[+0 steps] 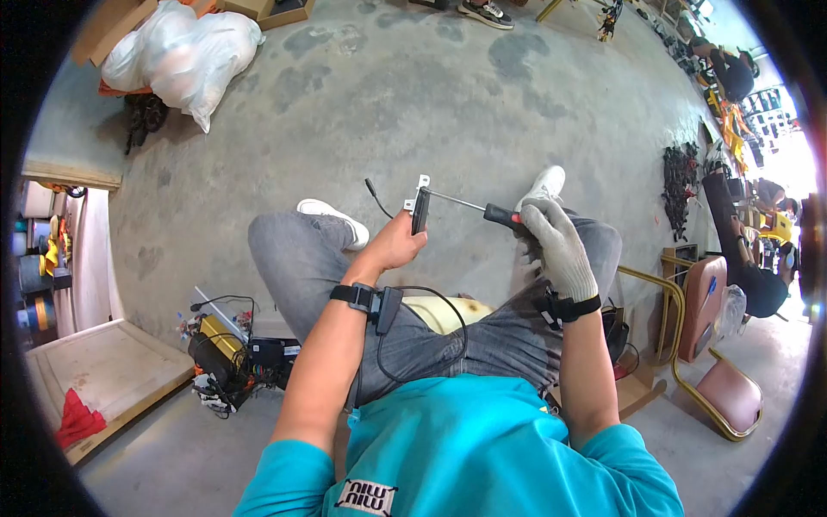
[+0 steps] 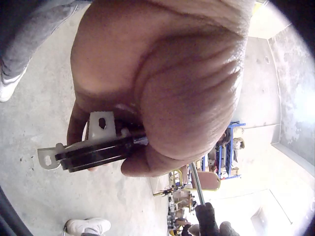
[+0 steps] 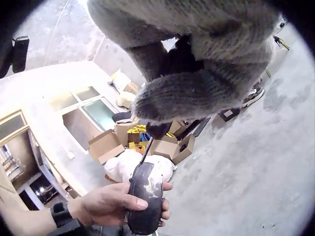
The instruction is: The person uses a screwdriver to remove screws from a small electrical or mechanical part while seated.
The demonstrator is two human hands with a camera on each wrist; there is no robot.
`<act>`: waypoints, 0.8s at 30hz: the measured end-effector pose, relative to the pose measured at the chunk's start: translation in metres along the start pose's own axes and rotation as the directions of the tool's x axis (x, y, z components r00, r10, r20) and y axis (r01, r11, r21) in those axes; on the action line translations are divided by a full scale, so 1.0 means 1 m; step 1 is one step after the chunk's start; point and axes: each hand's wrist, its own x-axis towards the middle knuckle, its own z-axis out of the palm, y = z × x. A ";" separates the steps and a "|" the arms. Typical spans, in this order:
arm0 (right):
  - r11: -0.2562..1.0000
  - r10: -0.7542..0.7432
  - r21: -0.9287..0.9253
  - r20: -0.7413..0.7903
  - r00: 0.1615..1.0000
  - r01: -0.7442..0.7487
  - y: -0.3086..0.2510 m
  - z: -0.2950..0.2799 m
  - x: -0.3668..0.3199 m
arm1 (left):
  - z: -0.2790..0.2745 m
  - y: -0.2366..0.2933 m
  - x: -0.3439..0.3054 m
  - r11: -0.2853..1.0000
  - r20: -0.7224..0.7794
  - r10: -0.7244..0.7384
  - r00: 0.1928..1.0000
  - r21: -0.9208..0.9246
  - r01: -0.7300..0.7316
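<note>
In the head view my bare left hand (image 1: 396, 244) holds a black oval plastic housing (image 1: 419, 211) on edge, thumb on one face and fingers round the other. White slotted mounting tabs (image 2: 102, 125) stick out from its side in the left wrist view. A short black cable with a plug (image 1: 372, 189) hangs by it. My right hand (image 1: 558, 250), in a grey knitted glove, grips a screwdriver (image 1: 501, 215) with a black and red handle. Its shaft (image 3: 146, 151) runs to the upper end of the housing, where the tip meets the edge.
Both hands are over the concrete floor (image 1: 345, 112), between the person's knees. Cables and a black box (image 1: 269, 351) lie at the left. White bags (image 1: 185, 60) stand at the far left, and a chair (image 1: 728, 392) with a gold frame is at the right.
</note>
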 end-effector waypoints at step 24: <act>0.963 0.156 -0.229 0.041 0.987 -0.143 0.001 -0.022 0.082 | -0.005 0.006 0.004 0.948 -0.297 -0.293 0.909 -0.211 0.237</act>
